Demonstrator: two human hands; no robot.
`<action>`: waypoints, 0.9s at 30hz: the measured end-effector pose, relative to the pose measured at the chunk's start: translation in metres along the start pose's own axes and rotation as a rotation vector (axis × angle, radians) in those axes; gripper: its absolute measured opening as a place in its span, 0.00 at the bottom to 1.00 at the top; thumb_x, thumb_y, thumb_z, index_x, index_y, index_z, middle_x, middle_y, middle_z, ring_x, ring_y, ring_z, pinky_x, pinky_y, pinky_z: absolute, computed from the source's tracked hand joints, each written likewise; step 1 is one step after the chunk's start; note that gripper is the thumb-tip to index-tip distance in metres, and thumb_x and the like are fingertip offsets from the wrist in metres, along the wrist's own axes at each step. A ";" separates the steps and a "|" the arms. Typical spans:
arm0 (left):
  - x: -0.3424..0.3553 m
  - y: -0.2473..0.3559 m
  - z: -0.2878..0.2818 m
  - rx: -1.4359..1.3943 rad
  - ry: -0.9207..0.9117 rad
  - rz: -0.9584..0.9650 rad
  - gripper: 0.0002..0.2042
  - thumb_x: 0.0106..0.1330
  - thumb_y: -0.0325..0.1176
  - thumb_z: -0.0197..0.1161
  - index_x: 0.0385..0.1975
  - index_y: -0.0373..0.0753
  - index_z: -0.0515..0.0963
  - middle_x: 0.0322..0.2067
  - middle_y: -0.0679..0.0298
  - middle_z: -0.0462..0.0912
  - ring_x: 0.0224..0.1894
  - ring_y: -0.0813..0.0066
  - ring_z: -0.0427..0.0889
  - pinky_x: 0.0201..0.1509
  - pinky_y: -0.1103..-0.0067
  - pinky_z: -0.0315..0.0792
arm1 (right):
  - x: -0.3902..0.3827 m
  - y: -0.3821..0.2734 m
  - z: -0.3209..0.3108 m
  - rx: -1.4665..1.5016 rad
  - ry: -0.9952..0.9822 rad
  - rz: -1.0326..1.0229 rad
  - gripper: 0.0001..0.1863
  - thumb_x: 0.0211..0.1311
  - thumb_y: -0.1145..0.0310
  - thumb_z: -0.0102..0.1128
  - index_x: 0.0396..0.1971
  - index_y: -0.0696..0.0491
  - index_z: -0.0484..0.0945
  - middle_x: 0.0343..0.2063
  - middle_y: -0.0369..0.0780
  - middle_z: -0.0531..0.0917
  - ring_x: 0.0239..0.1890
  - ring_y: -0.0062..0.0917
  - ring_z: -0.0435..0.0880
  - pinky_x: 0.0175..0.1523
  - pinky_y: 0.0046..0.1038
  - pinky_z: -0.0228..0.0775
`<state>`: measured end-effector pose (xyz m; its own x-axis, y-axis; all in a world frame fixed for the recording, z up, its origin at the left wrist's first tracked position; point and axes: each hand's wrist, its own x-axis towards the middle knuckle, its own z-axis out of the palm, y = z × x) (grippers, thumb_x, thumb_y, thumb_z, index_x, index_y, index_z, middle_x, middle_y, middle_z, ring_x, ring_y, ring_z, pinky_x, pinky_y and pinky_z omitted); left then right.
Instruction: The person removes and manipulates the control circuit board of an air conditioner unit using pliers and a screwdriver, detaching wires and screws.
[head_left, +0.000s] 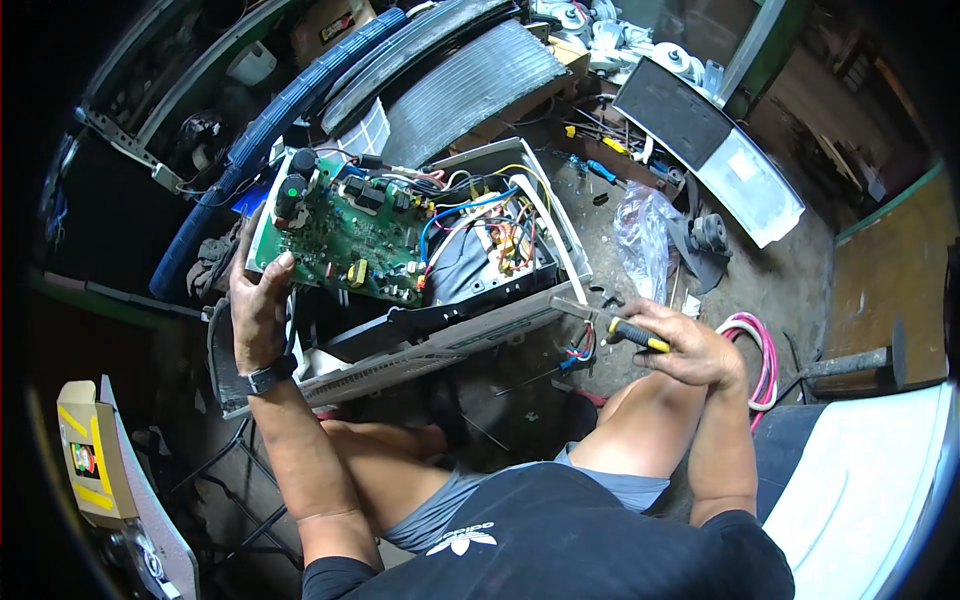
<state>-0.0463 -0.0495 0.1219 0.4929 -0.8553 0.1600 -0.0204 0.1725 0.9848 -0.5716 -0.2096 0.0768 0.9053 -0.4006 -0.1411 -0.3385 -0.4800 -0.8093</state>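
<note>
My left hand [262, 305] grips the near left edge of a green circuit board [345, 240], thumb on top. The board carries tall dark cylinders and small parts, and lies tilted over an open appliance housing [480, 310]. Coloured wires [505, 225] run from the board into the housing's right end. Beyond the housing's right corner, my right hand [690, 340] is closed on what look like pliers [638, 334] with black-and-yellow handles, their metal end pointing left. Just below that metal end hangs a short bunch of wires [580, 350].
Across the floor lie a clear plastic bag [645, 235], a blue-handled screwdriver [601, 171] and a coil of pink and white hose or cable [755, 350]. Finned coil panels [470, 85] lean at the back. A white panel [870, 500] stands at right, a cardboard box [95, 455] at left.
</note>
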 end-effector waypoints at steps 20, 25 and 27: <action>-0.010 -0.076 -0.002 0.261 0.271 0.318 0.27 0.79 0.42 0.65 0.69 0.32 0.72 0.59 0.57 0.81 0.58 0.71 0.80 0.65 0.72 0.75 | 0.005 0.041 0.097 -0.003 -0.161 0.136 0.23 0.63 0.74 0.73 0.59 0.51 0.84 0.61 0.48 0.80 0.63 0.46 0.80 0.68 0.40 0.73; -0.009 -0.076 0.001 0.257 0.240 0.323 0.29 0.81 0.46 0.64 0.72 0.32 0.68 0.62 0.58 0.78 0.59 0.71 0.79 0.70 0.72 0.74 | 0.012 0.046 0.115 -0.085 -0.184 0.241 0.24 0.64 0.70 0.72 0.61 0.50 0.83 0.58 0.49 0.80 0.61 0.49 0.81 0.67 0.42 0.74; -0.007 -0.081 -0.007 0.253 0.230 0.323 0.30 0.81 0.47 0.64 0.72 0.32 0.68 0.62 0.58 0.79 0.60 0.72 0.79 0.69 0.72 0.74 | 0.016 0.049 0.122 -0.108 -0.168 0.218 0.25 0.65 0.68 0.72 0.62 0.50 0.81 0.57 0.50 0.80 0.61 0.50 0.81 0.66 0.44 0.74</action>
<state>-0.0416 -0.0541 0.0404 0.6060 -0.6417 0.4700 -0.4016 0.2632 0.8772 -0.5422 -0.1445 -0.0345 0.8352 -0.3729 -0.4042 -0.5465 -0.4811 -0.6855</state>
